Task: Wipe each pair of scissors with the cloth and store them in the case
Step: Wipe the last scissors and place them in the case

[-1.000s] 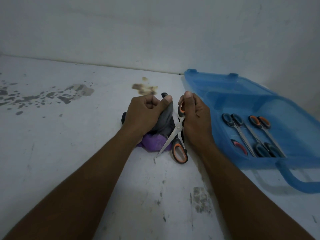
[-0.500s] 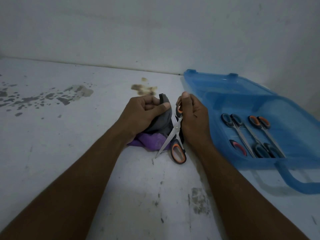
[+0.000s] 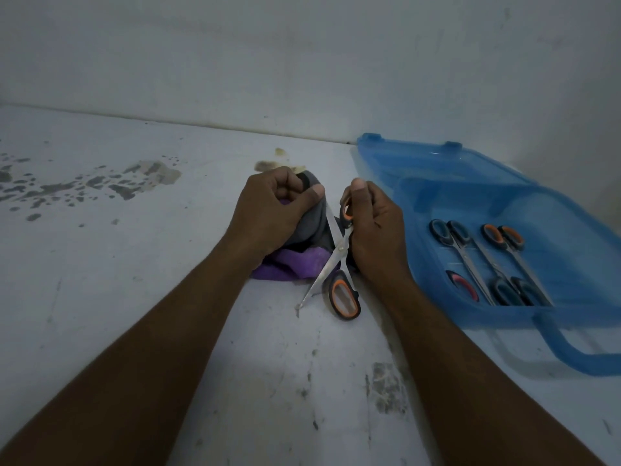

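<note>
My left hand (image 3: 272,213) grips a bunched grey and purple cloth (image 3: 295,264) around one blade of an orange-and-black pair of scissors (image 3: 339,260). My right hand (image 3: 373,230) holds the upper handle loop of those scissors. The scissors are spread wide, with the free blade tip touching the white surface and the lower handle loop lying near it. To the right lies an open blue plastic case (image 3: 544,210) holding several pairs of scissors (image 3: 484,260) with blue, orange and red handles.
The white surface (image 3: 134,297) is stained, with dark flecks at far left and a brown patch behind the cloth. A white wall runs along the back. The case's blue carrying handle (image 3: 571,351) sticks out toward me at the right.
My left hand has slid with the cloth up along the blade, away from me. The scissors have stayed spread, and my right hand has kept its hold on the upper handle.
</note>
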